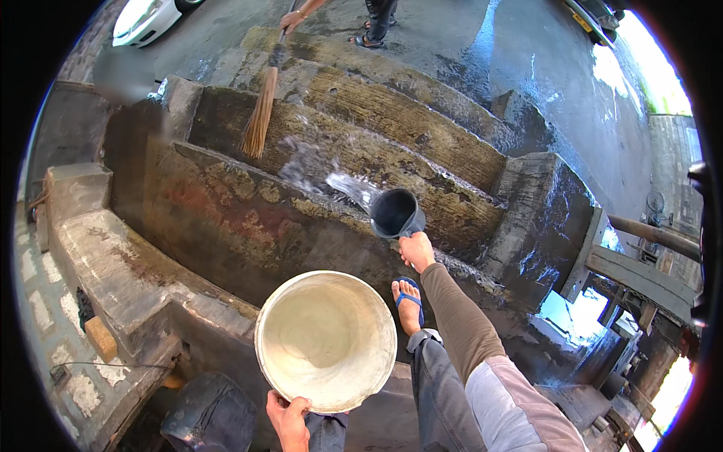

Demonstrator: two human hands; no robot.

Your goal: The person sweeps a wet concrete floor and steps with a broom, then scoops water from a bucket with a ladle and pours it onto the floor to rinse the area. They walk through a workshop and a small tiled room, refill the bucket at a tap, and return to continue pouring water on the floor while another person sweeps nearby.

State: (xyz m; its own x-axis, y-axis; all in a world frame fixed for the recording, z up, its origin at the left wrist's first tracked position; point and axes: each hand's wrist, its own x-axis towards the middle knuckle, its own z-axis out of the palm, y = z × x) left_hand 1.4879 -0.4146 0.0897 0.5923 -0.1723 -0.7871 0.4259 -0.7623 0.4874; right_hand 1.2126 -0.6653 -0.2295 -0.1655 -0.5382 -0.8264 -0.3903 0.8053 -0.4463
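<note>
My left hand (288,422) is closed on the near rim of a round cream-coloured bucket (384,354), thumb over the edge. Inside the bucket there seems to be some pale water near the bottom. My right arm reaches forward, and my right hand (416,251) grips the handle of a dark dipper (407,222). The dipper is tipped away from me, and water (354,188) splashes from its mouth onto the wet concrete steps (422,181). Ahead on the left, another person's hand (292,20) holds a broom (262,113) whose bristles rest on the steps.
A low concrete wall (128,264) curves along the left. Near my left arm sits a dark container (211,414). Wooden beams (640,273) stand at the right. Past the steps lies wet pavement (452,45), with a white car (147,19) at the far left.
</note>
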